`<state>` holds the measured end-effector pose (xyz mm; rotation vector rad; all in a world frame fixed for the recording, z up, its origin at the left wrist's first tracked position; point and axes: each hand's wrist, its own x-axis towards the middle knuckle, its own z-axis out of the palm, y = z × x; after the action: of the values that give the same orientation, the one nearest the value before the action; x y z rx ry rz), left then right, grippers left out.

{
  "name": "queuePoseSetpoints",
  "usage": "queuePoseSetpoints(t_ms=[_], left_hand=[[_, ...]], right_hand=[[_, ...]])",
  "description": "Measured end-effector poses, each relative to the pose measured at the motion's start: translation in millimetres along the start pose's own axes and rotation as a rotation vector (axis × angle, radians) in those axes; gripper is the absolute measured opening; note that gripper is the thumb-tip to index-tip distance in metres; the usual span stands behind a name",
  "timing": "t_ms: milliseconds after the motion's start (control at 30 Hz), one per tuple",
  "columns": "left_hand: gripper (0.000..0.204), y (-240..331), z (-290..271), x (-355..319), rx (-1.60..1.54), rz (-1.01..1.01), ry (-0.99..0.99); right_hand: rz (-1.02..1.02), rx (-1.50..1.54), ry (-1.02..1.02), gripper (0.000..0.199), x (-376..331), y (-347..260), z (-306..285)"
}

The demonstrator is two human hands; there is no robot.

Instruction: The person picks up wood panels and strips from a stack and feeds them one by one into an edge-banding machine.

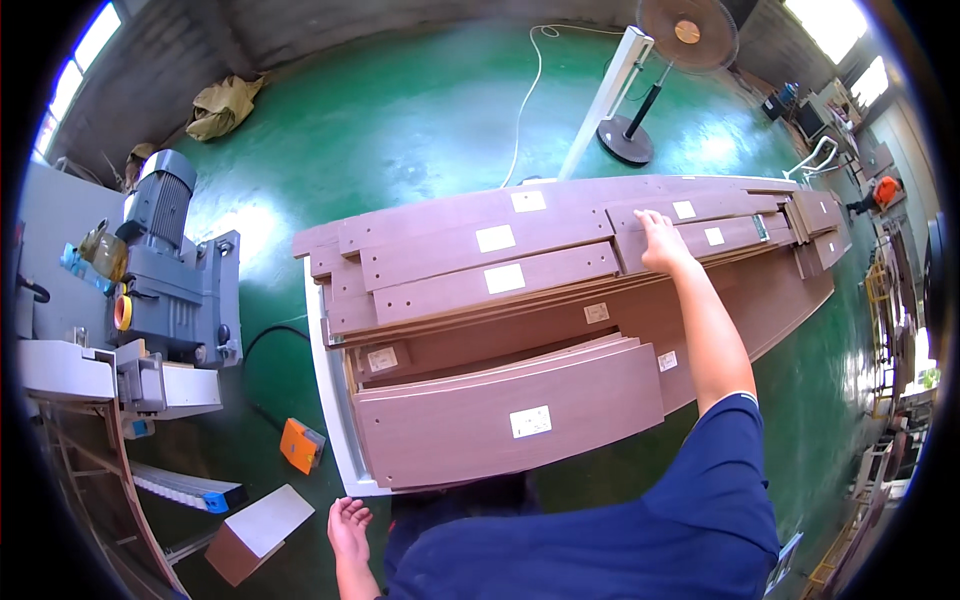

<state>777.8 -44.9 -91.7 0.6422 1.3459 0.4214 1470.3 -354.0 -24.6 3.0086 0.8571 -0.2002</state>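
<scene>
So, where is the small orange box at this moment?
In the head view, the small orange box lies on the green floor, left of the white cart carrying brown panels, above the left hand.

Two hands are seen: the right hand (660, 243) laid on a brown panel, the left hand (347, 526) held low and empty. About ten white labels (530, 421) can be counted on the stacked panels (470, 290). One fan (686, 32), one motor (160, 205) and one orange pedal (300, 446) are shown.
</scene>
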Motion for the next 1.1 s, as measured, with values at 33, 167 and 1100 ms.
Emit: queuePoseSetpoints(t_ms=[33,167,1100], left_hand=[[0.029,-1,1,0,0.007,-0.007,-0.005],[0.027,-12,-7,0,-0.012,-0.017,0.015],[0.088,208,-398,110,-0.832,0.64,0.627]], right_hand=[[-0.038,0.093,0.019,0.068,12,2,1],[-0.138,0.21,0.105,0.065,47,-33,14],[-0.129,0.278,0.381,0.054,-65,-176,-51]])
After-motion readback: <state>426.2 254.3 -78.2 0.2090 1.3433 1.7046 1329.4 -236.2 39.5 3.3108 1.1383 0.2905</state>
